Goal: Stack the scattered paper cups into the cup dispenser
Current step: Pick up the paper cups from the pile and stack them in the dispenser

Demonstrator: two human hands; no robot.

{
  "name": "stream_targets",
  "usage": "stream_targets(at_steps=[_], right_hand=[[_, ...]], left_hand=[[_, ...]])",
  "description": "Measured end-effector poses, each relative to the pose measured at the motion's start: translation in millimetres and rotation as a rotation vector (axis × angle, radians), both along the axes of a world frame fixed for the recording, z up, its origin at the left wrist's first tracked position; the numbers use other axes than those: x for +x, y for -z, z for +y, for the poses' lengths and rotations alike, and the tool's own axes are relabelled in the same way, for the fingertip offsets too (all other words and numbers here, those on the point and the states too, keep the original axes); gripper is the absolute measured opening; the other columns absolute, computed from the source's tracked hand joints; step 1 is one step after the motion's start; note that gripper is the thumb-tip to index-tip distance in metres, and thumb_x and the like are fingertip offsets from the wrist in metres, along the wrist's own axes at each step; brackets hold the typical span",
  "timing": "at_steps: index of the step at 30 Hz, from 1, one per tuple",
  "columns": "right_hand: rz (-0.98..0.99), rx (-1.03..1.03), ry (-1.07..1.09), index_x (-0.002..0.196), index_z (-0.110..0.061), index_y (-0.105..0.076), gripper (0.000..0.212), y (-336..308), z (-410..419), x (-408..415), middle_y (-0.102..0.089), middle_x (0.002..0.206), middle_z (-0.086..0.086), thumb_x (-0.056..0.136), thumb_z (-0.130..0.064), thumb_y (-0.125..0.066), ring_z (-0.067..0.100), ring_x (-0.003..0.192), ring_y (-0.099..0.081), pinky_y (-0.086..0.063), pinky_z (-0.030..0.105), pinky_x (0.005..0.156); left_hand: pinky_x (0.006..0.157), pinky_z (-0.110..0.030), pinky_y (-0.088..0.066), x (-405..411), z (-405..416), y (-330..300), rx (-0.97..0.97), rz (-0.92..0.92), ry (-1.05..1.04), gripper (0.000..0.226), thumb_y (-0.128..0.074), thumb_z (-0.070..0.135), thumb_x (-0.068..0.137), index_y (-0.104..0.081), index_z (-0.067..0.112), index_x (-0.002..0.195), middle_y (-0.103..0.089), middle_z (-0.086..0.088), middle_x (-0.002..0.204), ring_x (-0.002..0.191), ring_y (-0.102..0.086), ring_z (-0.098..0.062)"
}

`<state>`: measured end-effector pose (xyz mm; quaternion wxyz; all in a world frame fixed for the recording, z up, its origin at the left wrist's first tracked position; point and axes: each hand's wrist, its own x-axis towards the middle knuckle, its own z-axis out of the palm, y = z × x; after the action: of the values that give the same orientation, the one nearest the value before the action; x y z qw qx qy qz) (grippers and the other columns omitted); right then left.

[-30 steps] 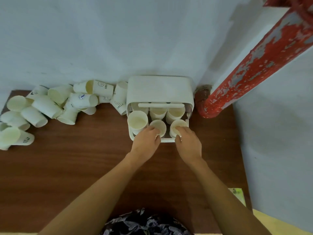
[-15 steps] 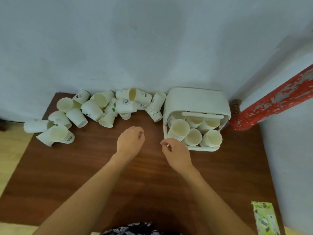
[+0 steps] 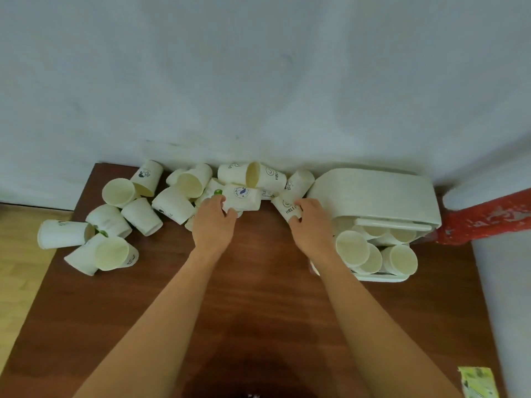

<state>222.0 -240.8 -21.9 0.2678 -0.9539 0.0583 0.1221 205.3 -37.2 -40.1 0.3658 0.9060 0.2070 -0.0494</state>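
Note:
A white cup dispenser [image 3: 373,193] stands at the back right of the brown table [image 3: 258,297], with several stacks of paper cups [image 3: 373,254] showing in its open front. Scattered white paper cups [image 3: 138,214] lie along the wall to its left. My left hand [image 3: 214,222] closes its fingers around a cup with a round blue logo [image 3: 242,196]. My right hand [image 3: 311,222] grips a cup printed HELLO [image 3: 284,206] lying just left of the dispenser.
A white wall rises right behind the cups. A red peeling pipe [image 3: 485,216] slants in at the right, beside the dispenser. A yellow-green packet [image 3: 477,383] lies at the table's near right corner. Wooden floor shows past the left edge.
Both hands left the dispenser's front, crossed the table to the left and reached the cup pile, each closing on a cup. The camera view swung left.

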Motion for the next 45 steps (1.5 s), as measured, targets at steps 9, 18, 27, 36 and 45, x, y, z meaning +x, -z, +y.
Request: stream_targets(at_steps=[9,18,27,36,45], right_hand=[[0.052,-0.047,0.080,0.150,-0.013,-0.025,0.069,37.7,17.0,71.9,-0.014,0.160,0.000,0.090,-0.019,-0.058,0.032,0.127,-0.046,-0.038,0.036,0.100],[0.031,-0.009,0.152,0.121,-0.014,-0.044,0.039,50.6,32.0,75.7,-0.032,0.131,0.010,0.089,-0.025,-0.063,0.036,0.100,-0.052,-0.040,0.034,0.078],[0.092,0.302,0.346,0.118,-0.017,-0.050,0.039,63.5,24.1,2.0,-0.045,0.121,-0.001,0.086,-0.025,-0.071,0.014,0.100,-0.051,-0.042,0.025,0.083],[0.154,0.143,0.171,0.134,-0.022,-0.046,0.062,73.0,9.8,-106.9,-0.033,0.138,0.000,0.081,-0.029,-0.077,0.022,0.123,-0.046,-0.044,0.033,0.101],[0.414,-0.216,-0.245,0.150,-0.035,-0.018,0.075,79.2,-0.2,-149.4,-0.031,0.144,0.003,0.089,-0.036,-0.062,0.033,0.113,-0.054,-0.048,0.042,0.089]], left_hand=[[0.090,-0.031,-0.039,31.1,-1.5,32.0,-0.152,0.082,-0.102,0.050,-0.059,0.032,0.093,-0.046,0.011,0.136,-0.052,-0.006,0.128,0.114,-0.053,-0.023],[0.072,-0.042,-0.050,25.9,2.4,43.5,-0.336,0.118,-0.042,0.030,-0.052,0.038,0.096,-0.057,0.015,0.077,-0.059,-0.001,0.073,0.070,-0.057,-0.021],[0.066,-0.039,-0.061,-14.5,6.2,23.7,-0.451,0.146,-0.043,0.022,-0.045,0.025,0.099,-0.053,0.005,0.093,-0.061,-0.019,0.100,0.093,-0.061,-0.031],[0.071,-0.050,-0.055,-85.7,2.2,15.5,-0.330,0.119,0.013,0.018,-0.047,0.030,0.097,-0.057,0.023,0.084,-0.063,-0.002,0.079,0.077,-0.061,-0.026],[0.060,-0.019,-0.039,-134.9,3.3,17.2,-0.207,0.213,0.059,0.016,-0.050,0.029,0.098,-0.062,0.020,0.102,-0.065,0.003,0.098,0.086,-0.058,-0.009]])
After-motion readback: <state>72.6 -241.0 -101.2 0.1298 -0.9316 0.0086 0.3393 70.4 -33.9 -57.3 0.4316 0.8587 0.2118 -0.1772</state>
